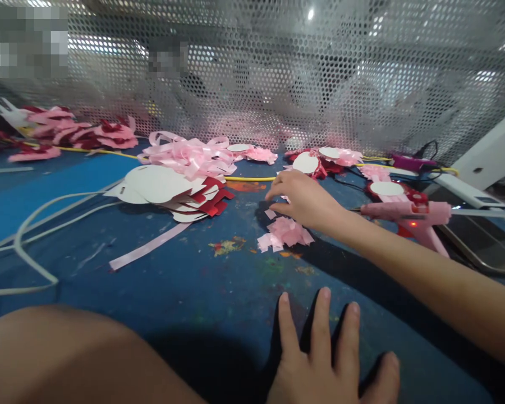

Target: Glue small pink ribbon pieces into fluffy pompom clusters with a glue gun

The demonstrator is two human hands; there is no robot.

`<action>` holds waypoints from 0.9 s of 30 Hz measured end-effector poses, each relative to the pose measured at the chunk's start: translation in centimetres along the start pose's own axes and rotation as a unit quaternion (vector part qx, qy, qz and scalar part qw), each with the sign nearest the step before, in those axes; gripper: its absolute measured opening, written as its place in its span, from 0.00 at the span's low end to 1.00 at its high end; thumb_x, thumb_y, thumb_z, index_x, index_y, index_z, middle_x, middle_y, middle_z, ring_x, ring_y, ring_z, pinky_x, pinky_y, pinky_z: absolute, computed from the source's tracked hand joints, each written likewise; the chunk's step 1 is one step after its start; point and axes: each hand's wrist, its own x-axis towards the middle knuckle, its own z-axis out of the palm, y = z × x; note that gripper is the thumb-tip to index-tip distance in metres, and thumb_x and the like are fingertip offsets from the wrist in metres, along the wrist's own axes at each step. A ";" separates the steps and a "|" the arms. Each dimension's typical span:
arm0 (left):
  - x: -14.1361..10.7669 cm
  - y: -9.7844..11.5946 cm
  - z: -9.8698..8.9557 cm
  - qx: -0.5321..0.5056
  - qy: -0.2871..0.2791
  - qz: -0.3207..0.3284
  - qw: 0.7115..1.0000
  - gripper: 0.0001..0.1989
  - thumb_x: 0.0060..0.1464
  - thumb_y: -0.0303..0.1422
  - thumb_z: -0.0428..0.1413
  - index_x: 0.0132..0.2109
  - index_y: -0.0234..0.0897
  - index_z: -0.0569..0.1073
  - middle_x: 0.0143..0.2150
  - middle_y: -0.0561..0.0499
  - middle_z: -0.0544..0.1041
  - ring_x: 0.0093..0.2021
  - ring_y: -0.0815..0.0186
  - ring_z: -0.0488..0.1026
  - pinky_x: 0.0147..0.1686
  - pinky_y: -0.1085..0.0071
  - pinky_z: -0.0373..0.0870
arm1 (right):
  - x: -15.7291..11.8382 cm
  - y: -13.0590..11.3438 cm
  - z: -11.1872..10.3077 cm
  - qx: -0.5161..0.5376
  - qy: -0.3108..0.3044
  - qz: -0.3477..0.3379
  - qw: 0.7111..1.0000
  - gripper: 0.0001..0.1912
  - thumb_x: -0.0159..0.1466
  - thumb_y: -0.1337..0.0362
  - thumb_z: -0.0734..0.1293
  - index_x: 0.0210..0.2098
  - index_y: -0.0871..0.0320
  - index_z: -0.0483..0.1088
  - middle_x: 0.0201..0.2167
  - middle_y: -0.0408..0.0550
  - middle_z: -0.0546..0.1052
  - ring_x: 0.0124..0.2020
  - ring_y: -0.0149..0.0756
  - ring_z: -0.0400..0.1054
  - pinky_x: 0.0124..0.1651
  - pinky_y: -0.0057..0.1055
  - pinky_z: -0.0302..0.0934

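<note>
My left hand (324,359) lies palm down on the blue tabletop at the bottom, fingers spread, holding nothing. Reaching in from the right, my right hand (303,199) hovers with bent fingers just behind a small heap of cut pink ribbon pieces (286,233). Its thumb and forefinger look slightly apart. A single pink ribbon piece (270,214) lies under the thumb, and a pale bit shows between the fingers. To the right, a pink hot glue gun (408,216) with a lit red light rests on its side, its nozzle end toward my right forearm.
Left of centre sits a stack of white and red card cutouts (155,185), with pink ribbon loops (189,154) behind. Ruffled pink-red pieces (84,132) lie far left; white discs (306,163) far right. A yellow cord (250,179) crosses the table before a perforated metal panel (252,73).
</note>
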 end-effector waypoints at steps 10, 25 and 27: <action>0.4 -0.1 -0.3 -0.005 -0.023 0.020 1.000 0.17 0.66 0.39 0.41 0.56 0.59 0.68 0.55 0.53 0.75 0.50 0.50 0.75 0.39 0.49 0.73 | 2.0 0.8 2.3 -0.045 -0.052 -0.020 0.997 0.09 0.63 0.70 0.63 0.30 0.62 0.73 0.34 0.54 0.73 0.39 0.41 0.64 0.45 0.36 0.56; 0.2 0.2 -0.3 -0.065 -0.103 0.007 0.993 0.18 0.64 0.43 0.42 0.58 0.59 0.66 0.58 0.48 0.72 0.54 0.43 0.70 0.42 0.40 0.67 | 0.9 0.8 3.0 -0.009 -0.010 -0.022 1.000 0.04 0.60 0.72 0.67 0.30 0.61 0.73 0.41 0.53 0.72 0.49 0.43 0.62 0.53 0.37 0.54; 0.5 0.0 -0.6 -0.095 -0.143 0.008 0.985 0.18 0.65 0.42 0.42 0.59 0.58 0.65 0.59 0.46 0.70 0.56 0.42 0.69 0.43 0.38 0.66 | 0.5 0.6 2.4 -0.006 0.020 -0.018 1.000 0.03 0.61 0.71 0.66 0.31 0.62 0.72 0.43 0.55 0.72 0.48 0.42 0.62 0.52 0.37 0.54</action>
